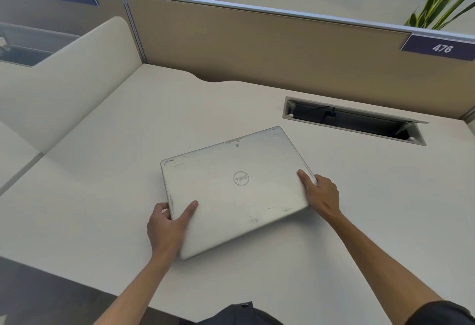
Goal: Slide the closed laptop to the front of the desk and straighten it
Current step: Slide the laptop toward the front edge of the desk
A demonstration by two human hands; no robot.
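A closed silver laptop with a round logo on its lid lies on the white desk, in the middle, turned at an angle to the desk's front edge. My left hand grips its near-left edge, thumb on the lid and fingers curled around the side. My right hand grips its right edge, thumb resting on the lid. The laptop's near-left corner looks slightly raised or blurred.
An open cable slot is set into the desk behind and right of the laptop. A tan partition closes the back, a cream divider the left. The desk's front edge runs diagonally at lower left. Plants stand behind the partition.
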